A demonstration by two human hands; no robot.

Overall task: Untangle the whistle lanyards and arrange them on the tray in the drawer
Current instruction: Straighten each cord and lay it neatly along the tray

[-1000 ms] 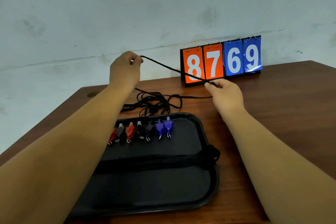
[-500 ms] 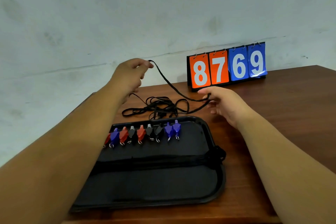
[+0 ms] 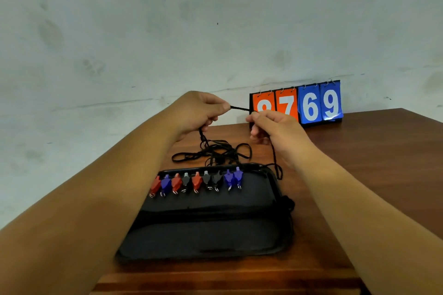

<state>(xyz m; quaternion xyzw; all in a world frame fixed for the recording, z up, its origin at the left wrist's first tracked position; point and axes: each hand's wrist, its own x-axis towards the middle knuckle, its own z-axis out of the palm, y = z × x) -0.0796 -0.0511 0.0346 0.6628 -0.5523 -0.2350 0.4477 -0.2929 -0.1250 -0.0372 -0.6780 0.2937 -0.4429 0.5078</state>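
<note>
A tangle of black lanyards (image 3: 215, 152) lies on the wooden table just behind a black tray (image 3: 275, 184). Along the tray's far edge sits a row of several whistles (image 3: 196, 181) in red, blue and black. A bundle of black cords (image 3: 215, 214) lies across the tray's middle. My left hand (image 3: 199, 112) pinches one black cord (image 3: 239, 108) above the tangle. My right hand (image 3: 273, 127) pinches the same cord close by, and its loose end hangs down past the tray's right corner.
A flip scoreboard (image 3: 311, 105) reading 8769 stands at the back of the wooden table (image 3: 359, 175) against a pale wall. The table's left edge runs diagonally beside my left forearm.
My hands have come close together, from wide apart. The right hand let go of the cord, then took hold of it again near the left. The left hand has closed its pinch again.
</note>
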